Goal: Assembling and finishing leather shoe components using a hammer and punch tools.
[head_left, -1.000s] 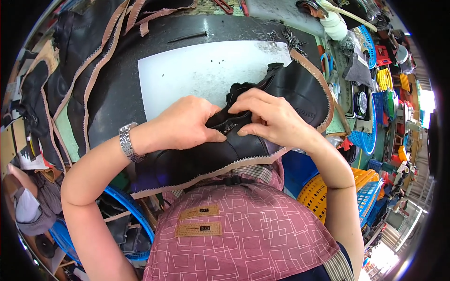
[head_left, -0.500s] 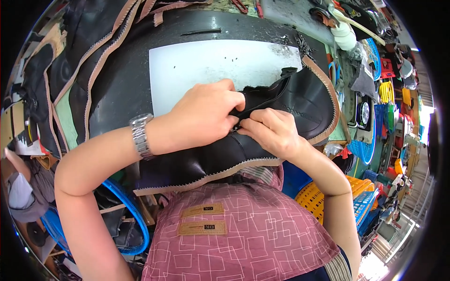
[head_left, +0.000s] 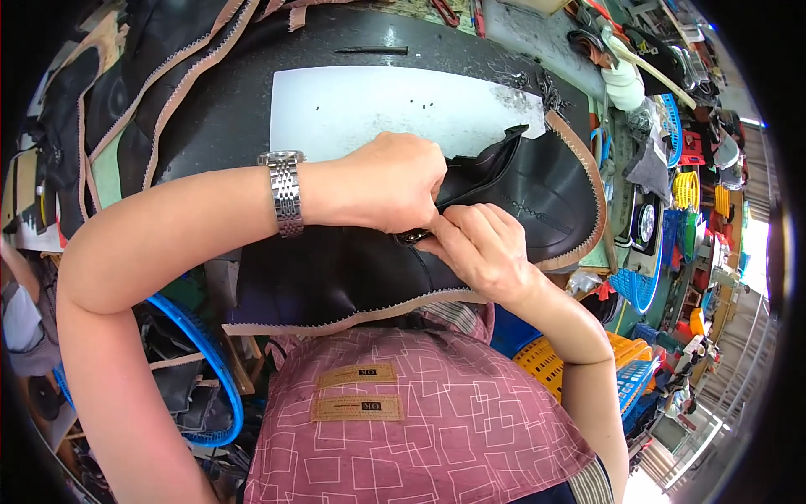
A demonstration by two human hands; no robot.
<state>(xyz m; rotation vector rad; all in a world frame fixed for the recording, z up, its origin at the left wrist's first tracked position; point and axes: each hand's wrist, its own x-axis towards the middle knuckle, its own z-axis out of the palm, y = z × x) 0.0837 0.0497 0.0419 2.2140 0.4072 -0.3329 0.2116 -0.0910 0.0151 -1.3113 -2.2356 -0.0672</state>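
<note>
Black leather piece (head_left: pixel 353 269) lies under both hands, left hand (head_left: pixel 395 181) and right hand (head_left: pixel 478 252) pinching its middle fold

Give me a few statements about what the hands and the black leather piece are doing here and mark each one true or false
1. Both hands press on the black leather piece. True.
2. The left hand wears a metal wristwatch at its wrist. True.
3. The right hand holds a hammer. False: its fingers pinch the leather where it meets the left hand.
4. The white board lies on top of the leather piece. False: it lies on the bench behind the hands, and the leather overlaps its near edge.
5. A blue basket sits at lower left. True.
</note>
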